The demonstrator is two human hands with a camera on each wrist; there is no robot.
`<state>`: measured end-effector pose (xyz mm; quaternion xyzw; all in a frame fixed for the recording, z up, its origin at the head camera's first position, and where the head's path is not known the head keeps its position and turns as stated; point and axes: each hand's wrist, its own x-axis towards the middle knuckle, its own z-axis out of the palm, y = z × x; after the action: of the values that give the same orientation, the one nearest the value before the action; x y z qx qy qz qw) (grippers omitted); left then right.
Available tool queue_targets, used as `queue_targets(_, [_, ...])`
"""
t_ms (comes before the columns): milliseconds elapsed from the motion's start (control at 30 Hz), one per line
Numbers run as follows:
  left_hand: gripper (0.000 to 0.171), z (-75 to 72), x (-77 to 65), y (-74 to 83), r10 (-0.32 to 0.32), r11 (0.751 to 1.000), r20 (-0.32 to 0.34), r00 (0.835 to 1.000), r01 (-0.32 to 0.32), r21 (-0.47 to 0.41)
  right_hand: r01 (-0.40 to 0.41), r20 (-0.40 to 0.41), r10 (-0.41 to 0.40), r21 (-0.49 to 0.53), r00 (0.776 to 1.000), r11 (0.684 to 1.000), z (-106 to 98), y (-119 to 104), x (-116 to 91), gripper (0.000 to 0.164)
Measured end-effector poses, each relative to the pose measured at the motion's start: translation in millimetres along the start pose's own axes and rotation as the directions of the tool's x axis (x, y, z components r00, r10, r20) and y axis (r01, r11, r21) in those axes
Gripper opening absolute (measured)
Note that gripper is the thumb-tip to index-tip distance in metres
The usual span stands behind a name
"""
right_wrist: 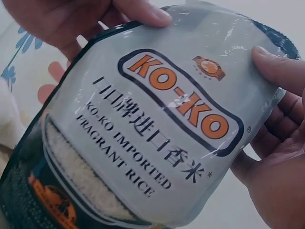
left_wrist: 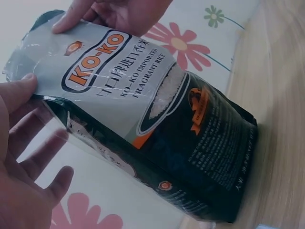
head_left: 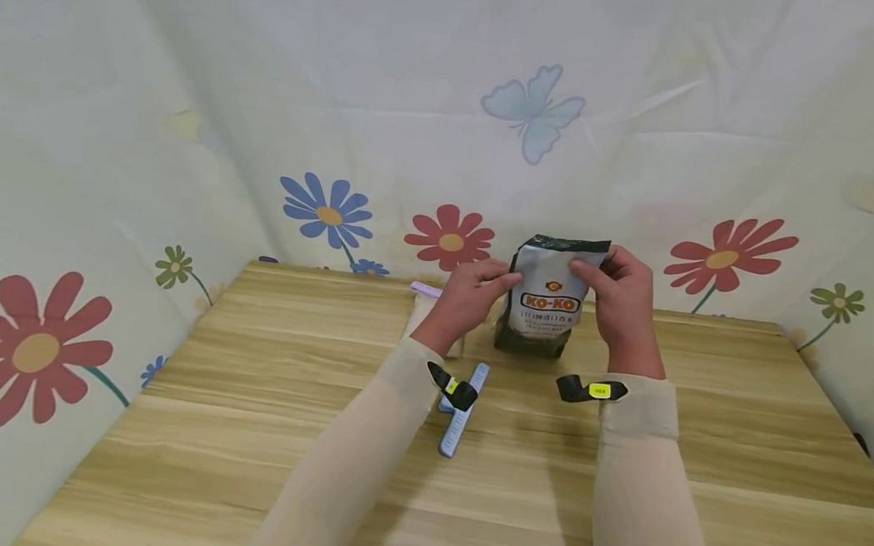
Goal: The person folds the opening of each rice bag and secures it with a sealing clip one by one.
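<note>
Fingers of the left hand and right hand are pinching opposite upper sides of a white-and-dark-green plastic KO-KO rice bag, each grip clamped, as it is standing on the wood-grain surface. A pale-blue, ruler-like strip is lying nearby.

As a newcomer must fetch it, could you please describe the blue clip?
On the wooden table, find the KO-KO rice bag. Nearer the person, partly hidden by the left wrist's black device, lies the long clip. Its pale blue sets it apart from the lilac strip farther back.
</note>
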<state>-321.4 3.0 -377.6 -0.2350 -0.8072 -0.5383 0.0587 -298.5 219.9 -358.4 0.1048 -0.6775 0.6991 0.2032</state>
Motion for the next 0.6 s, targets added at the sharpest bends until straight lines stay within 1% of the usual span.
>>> queue_targets(167, [0.029, -0.3, -3.5, 4.1, 0.022, 1.000, -0.019, 1.000, -0.022, -0.005, -0.023, 0.009, 0.023, 0.075, 1.000, 0.997, 0, -5, -1, 0.011])
queue_targets(300, [0.028, 0.0, -6.0, 7.3, 0.025, 0.999, -0.033, 0.999, -0.026, -0.033, -0.037, 0.024, 0.034, 0.107, 0.999, 0.994, 1, -11, -2, 0.009])
queue_targets(433, [0.026, 1.3, -9.7, 12.8, 0.046, 0.997, -0.054, 0.997, -0.050, -0.061, -0.041, 0.046, 0.034, 0.154, 0.998, 0.987, 0, -16, -2, 0.007])
queue_targets(533, [0.025, 3.0, -12.6, 15.9, 0.060, 0.994, -0.073, 0.996, -0.066, -0.087, -0.041, 0.051, 0.033, 0.171, 0.998, 0.984, 0, -17, -2, 0.006])
queue_targets(600, [0.025, 4.7, -14.5, 16.5, 0.057, 0.993, -0.084, 0.995, -0.066, -0.103, -0.046, 0.047, 0.039, 0.178, 0.998, 0.983, 1, -16, -3, 0.007])
